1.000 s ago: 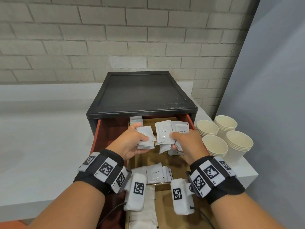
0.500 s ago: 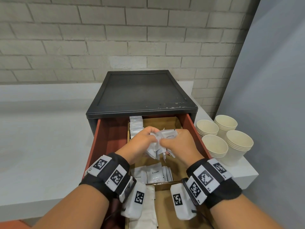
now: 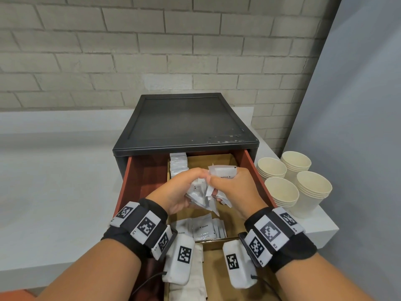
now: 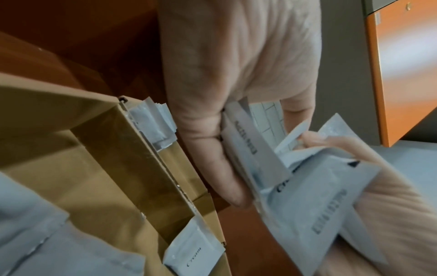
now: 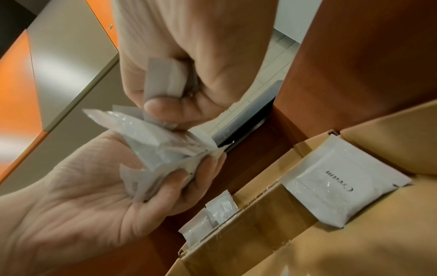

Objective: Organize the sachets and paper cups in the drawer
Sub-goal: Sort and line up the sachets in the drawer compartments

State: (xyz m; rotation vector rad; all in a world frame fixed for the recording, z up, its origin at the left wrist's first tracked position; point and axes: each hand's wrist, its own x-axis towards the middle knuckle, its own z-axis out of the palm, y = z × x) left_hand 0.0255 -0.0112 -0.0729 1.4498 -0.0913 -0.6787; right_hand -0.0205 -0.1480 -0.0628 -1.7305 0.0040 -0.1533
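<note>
Sachets (image 3: 205, 192) in a crumpled white bundle are gripped between both hands, the left hand (image 3: 180, 191) and right hand (image 3: 233, 192) curled round them from either side, above the open drawer (image 3: 249, 168). More sachets (image 3: 202, 228) stand in its cardboard divider (image 3: 214, 158) below; stacked paper cups (image 3: 293, 181) wait on the counter (image 3: 54, 192) right of the cabinet (image 3: 184, 122).

White counter (image 3: 65, 192): black drawer cabinet (image 3: 184, 124), paper cup stacks (image 3: 295, 181)
</note>
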